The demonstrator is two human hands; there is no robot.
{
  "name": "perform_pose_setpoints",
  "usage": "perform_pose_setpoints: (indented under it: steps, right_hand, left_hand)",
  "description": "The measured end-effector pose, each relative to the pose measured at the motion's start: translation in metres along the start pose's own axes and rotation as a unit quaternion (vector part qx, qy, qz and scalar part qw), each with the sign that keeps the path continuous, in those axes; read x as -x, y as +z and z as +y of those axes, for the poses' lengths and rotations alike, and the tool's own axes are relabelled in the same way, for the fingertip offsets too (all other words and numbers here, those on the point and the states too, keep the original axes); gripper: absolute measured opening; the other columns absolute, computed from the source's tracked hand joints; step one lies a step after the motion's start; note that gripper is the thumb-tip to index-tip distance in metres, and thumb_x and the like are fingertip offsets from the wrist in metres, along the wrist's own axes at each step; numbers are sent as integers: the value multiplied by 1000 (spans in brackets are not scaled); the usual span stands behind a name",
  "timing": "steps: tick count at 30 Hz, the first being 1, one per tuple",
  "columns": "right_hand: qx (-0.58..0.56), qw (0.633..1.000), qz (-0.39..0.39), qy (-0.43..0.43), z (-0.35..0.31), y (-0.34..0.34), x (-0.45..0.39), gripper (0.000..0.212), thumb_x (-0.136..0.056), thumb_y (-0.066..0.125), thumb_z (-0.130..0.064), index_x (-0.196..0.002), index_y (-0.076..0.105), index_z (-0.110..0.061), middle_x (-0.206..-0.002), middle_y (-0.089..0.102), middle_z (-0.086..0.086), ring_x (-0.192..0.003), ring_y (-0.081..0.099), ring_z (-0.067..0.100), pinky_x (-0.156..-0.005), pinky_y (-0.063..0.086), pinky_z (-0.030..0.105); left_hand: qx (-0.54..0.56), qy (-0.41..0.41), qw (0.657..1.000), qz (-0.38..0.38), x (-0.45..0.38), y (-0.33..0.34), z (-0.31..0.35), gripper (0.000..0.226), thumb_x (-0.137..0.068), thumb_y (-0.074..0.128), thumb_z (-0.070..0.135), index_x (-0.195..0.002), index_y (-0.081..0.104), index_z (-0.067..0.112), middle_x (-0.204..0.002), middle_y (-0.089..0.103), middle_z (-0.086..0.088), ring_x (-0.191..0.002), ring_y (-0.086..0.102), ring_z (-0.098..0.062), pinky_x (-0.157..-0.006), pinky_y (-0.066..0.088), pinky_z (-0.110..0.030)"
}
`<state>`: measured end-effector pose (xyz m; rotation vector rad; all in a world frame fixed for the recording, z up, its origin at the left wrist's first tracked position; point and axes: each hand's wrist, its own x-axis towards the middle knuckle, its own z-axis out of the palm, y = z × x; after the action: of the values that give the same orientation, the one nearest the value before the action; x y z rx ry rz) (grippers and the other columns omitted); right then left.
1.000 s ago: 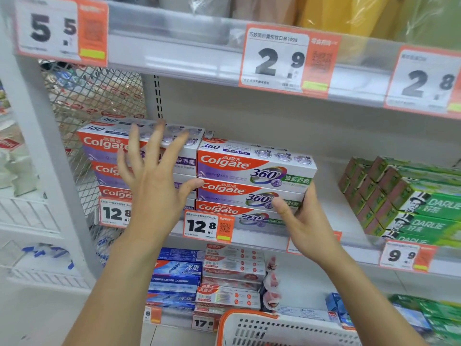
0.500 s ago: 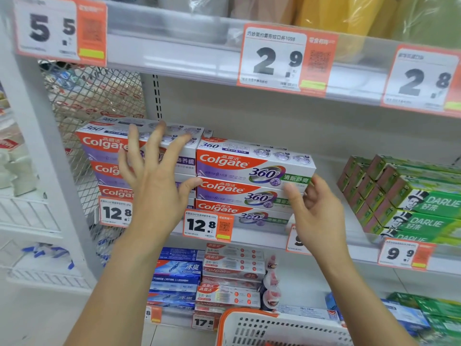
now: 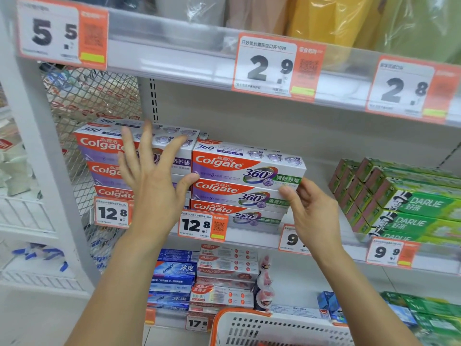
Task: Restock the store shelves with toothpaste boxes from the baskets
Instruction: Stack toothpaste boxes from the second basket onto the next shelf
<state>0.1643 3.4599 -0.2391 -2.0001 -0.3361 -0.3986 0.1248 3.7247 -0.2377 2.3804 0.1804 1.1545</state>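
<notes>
Purple-and-red Colgate 360 boxes (image 3: 247,171) sit three high near the front edge of the middle shelf (image 3: 324,242), just right of a second, taller Colgate stack (image 3: 104,156) that stands against the mesh side panel (image 3: 92,101) at the shelf's left end. The right hand (image 3: 311,211) pinches the right end of the stack, thumb on the front face of the middle box and fingers curled round its end. The left hand (image 3: 152,176) lies flat and spread on the fronts of the left stack, holding nothing, its thumb touching the seam between the two stacks. Both look to be squaring the rows.

Green Darlie boxes (image 3: 409,208) fill the right end of the same shelf, well apart from the Colgate. Price tags reading 12.8 (image 3: 202,224) clip to the front edge. Below, a white basket with an orange rim (image 3: 274,325) waits.

The risk is likely a skewed stack: pushing only the middle box could slide it out of line, or tip the top one off the front edge into the basket.
</notes>
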Motion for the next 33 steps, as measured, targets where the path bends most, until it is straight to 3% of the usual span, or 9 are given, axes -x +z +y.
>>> perform_pose_setpoints:
  steps: [4,6,11,16,19,23,26,30,33]
  right_hand:
    - [24,1000,-16,9,-1,-3,-1,52,-83,57,-54,-124,65,-23,-102,67,-28,-95,65,-13,-90,57,23]
    - [55,998,-35,-4,1,-9,2,55,-85,59,-53,-131,62,-23,-110,65,-26,-100,62,-13,-94,53,18]
    - [111,984,88,-107,1,-61,25,40,-89,71,-25,-127,61,-16,-113,64,-5,-102,64,7,-89,50,15]
    - [257,932,143,-212,13,-170,26,22,-83,76,-4,-103,68,-7,-100,63,5,-94,58,19,-86,42,20]
    - [352,917,88,-168,48,-241,4,48,-72,88,-24,-114,68,-13,-115,59,10,-111,52,27,-99,40,34]
    - [412,908,-21,-78,88,-302,-33,98,-58,88,-57,-144,46,-34,-149,38,16,-135,36,40,-111,33,57]
    - [398,913,-93,-7,114,-317,-52,105,-60,84,-59,-150,37,-37,-158,27,15,-145,28,34,-116,26,45]
    - [342,933,-106,-29,140,-321,-55,90,-64,85,-53,-145,46,-39,-158,32,11,-142,39,23,-108,26,18]
    - [336,934,-118,-42,138,-326,-59,89,-63,85,-54,-143,47,-42,-155,36,9,-140,41,22,-107,25,17]
  left_hand:
    - [-15,-4,1000,-2,2,-2,5,64,-86,75,30,-143,47,29,-166,10,-9,-153,-9,-34,-119,-2,-59]
    - [0,8,1000,1,6,-5,17,65,-88,73,32,-146,43,28,-166,10,-8,-153,-6,-32,-120,-1,-56]
    - [184,86,978,42,29,-4,95,34,-89,68,7,-122,59,5,-131,51,-12,-127,45,-16,-111,34,-24]
    - [221,197,944,-143,50,43,187,35,-89,67,15,-122,57,11,-125,50,-3,-118,50,-17,-102,35,-16]
    - [255,184,921,-229,53,80,239,56,-86,74,28,-134,48,14,-136,39,-1,-127,42,-15,-103,21,-2]
    - [271,75,911,-300,52,146,286,110,-75,80,49,-156,10,22,-161,11,2,-149,14,-13,-117,11,-19]
    - [321,2,887,-332,58,191,298,117,-74,78,54,-157,0,31,-164,19,0,-151,20,-17,-123,21,-35]
    - [349,-80,872,-335,74,211,299,91,-87,74,28,-154,13,33,-141,54,13,-124,56,-4,-91,46,-6]
    - [360,-98,875,-307,79,214,301,82,-89,72,21,-152,20,33,-136,58,13,-121,58,-4,-100,49,-24]
